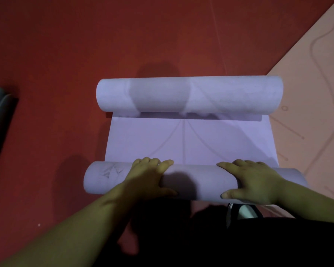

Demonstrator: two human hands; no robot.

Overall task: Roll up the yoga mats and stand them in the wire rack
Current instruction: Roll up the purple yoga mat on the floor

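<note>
Two hands, left hand (148, 176) and right hand (253, 180), curl fingers (154, 161) round the near roll (197, 180) of the purple mat (181, 141) on the red floor (66, 54). Uneven pushing could make it crooked.

Grey object (0, 112), left edge: cut off, kind unclear. Orange mat (307, 93), right side: cropped by top and right edges. Shoe (245, 211), lower centre-right: hidden in part behind near roll of lilac mat (191, 143) and dark clothing (220, 243). Print (112, 171) at roll's left end: blurred, unreadable. White speck (39, 225), lower left: too small to tell. Palms of left hand (148, 176) and right hand (253, 180): hidden against roll.
</note>
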